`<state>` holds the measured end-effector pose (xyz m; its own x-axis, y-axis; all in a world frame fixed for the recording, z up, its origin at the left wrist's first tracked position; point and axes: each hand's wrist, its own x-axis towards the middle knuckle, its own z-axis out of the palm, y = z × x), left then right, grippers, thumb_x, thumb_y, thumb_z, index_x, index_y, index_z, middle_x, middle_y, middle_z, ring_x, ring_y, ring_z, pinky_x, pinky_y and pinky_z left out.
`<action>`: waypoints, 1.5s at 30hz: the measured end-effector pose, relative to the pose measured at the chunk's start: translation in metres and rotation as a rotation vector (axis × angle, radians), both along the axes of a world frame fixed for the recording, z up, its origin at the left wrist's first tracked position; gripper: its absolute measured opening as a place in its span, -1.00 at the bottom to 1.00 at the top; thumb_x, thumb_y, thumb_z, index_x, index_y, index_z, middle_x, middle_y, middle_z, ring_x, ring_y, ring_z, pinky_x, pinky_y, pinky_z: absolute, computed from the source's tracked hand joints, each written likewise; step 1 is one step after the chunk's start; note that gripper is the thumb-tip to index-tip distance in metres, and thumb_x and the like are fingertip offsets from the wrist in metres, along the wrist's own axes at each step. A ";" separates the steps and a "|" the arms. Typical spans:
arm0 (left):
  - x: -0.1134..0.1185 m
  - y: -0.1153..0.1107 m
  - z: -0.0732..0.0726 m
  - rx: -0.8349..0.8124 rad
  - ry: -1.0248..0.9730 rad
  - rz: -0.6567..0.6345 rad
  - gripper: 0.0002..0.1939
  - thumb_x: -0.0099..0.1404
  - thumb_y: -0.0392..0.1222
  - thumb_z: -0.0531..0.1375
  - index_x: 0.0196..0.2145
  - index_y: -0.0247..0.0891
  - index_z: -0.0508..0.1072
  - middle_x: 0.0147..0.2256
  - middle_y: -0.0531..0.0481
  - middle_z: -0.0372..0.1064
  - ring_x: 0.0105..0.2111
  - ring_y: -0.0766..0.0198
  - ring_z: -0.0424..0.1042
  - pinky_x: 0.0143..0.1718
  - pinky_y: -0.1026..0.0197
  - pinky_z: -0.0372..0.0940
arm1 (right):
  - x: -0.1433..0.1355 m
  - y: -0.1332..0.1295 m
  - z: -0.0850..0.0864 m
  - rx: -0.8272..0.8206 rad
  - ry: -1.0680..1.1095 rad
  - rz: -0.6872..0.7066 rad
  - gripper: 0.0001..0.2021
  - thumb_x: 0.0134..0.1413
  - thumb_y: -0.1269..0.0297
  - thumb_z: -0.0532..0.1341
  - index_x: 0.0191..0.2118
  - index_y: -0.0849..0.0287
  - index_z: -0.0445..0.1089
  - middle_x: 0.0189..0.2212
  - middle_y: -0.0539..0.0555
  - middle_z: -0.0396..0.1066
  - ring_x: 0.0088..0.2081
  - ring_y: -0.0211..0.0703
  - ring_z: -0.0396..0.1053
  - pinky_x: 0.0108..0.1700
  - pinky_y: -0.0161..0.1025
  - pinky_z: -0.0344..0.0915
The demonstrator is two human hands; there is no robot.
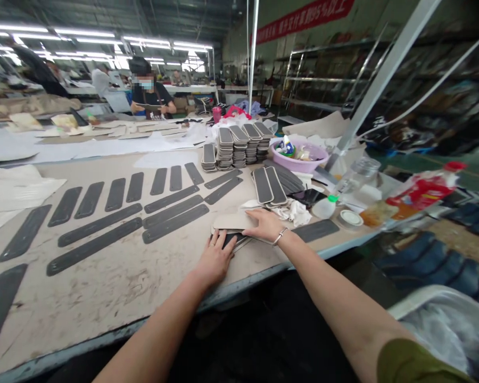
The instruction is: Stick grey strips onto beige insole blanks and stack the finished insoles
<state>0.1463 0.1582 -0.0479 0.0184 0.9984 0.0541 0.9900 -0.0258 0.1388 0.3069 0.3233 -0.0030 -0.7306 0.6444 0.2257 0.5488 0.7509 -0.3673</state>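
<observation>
Near the table's front edge, a light beige strip (pixel 233 221) lies over a dark piece (pixel 230 239). My right hand (pixel 262 225) pinches the beige strip's right end between thumb and fingers. My left hand (pixel 216 259) rests on the near side of these pieces, its fingers apart, the tips touching the strip's edge and the dark piece. Rows of dark grey rounded strips (pixel 99 231) lie on the beige table (pixel 115 298) to the left. Two pale-edged grey strips (pixel 269 185) sit beyond my right hand.
Stacks of grey pieces (pixel 239 143) stand at the back beside a purple basin (pixel 299 155). A glue-like bottle (pixel 325 206), tape roll (pixel 350 218), clear jar (pixel 361 170) and metal post (pixel 383 80) are at right. Across the tables, a masked person (pixel 150 98) holds something.
</observation>
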 end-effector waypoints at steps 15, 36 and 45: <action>-0.077 -0.075 0.055 0.680 -0.043 0.369 -0.74 0.30 -0.11 0.09 -0.12 -0.22 0.45 -0.16 -0.08 0.45 -0.15 0.17 0.43 -0.03 0.12 0.30 | -0.033 -0.076 0.033 0.063 0.225 0.167 -0.25 -0.13 -0.13 0.33 0.14 0.18 0.25 -0.05 0.16 0.29 -0.06 -0.05 0.30 0.03 -0.18 0.25; -0.074 -0.133 0.025 0.117 -0.147 0.189 -0.67 0.34 -0.06 0.03 -0.05 -0.22 0.42 -0.08 -0.13 0.35 -0.09 0.17 0.34 -0.04 0.13 0.29 | -0.024 -0.115 0.009 -0.056 0.093 0.234 -0.75 0.16 0.32 0.17 -0.05 0.18 0.41 -0.14 0.10 0.43 -0.22 -0.14 0.43 -0.08 -0.17 0.35; -0.184 -0.165 0.057 0.021 0.226 0.826 -0.61 0.38 -0.08 -0.09 -0.15 -0.23 0.50 -0.17 -0.12 0.42 -0.16 0.17 0.40 -0.13 0.20 0.28 | -0.047 -0.135 -0.026 -0.134 0.056 0.472 -0.78 0.23 0.30 0.07 -0.11 0.12 0.42 -0.22 0.09 0.45 -0.23 -0.12 0.42 -0.16 -0.19 0.35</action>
<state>-0.0378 -0.0072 0.0092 -0.7020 0.6950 0.1556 0.6960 0.7158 -0.0569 0.2596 0.1886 -0.0290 -0.9389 0.2720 0.2109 0.1367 0.8569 -0.4970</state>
